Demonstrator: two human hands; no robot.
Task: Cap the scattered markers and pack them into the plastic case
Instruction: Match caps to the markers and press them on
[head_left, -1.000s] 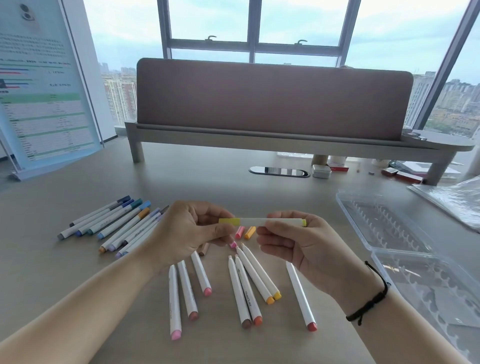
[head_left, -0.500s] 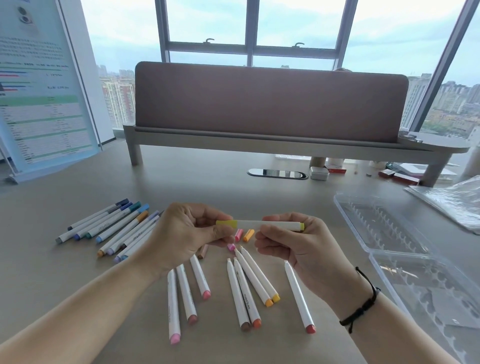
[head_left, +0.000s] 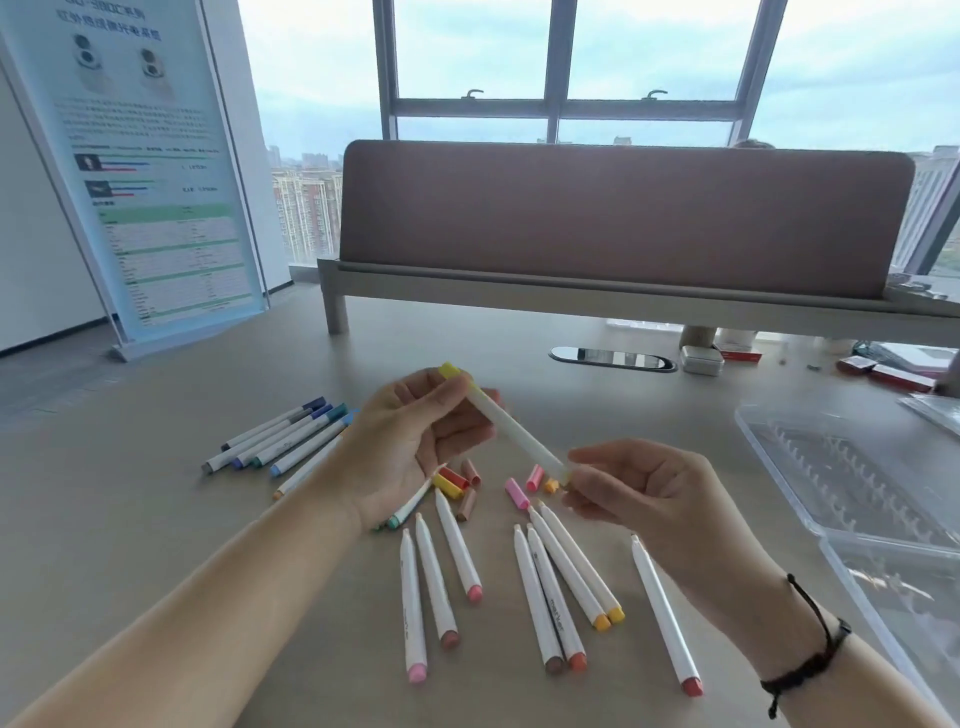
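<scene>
We had the white-barrelled marker with the yellow cap (head_left: 511, 435) held up across the middle of the frame, our left hand (head_left: 410, 447) pinching its capped upper end and our right hand (head_left: 649, 499) closed on the lower tip end, probably so we could check the cap was seated before packing it. So the barrel ran diagonally between both sets of fingertips, clear of the grey tabletop (head_left: 156, 519). The clear plastic case (head_left: 852, 483) sat open at the right edge, looking empty, with loose coloured caps (head_left: 457, 480) and uncapped white markers (head_left: 550, 587) lying below our hands.
</scene>
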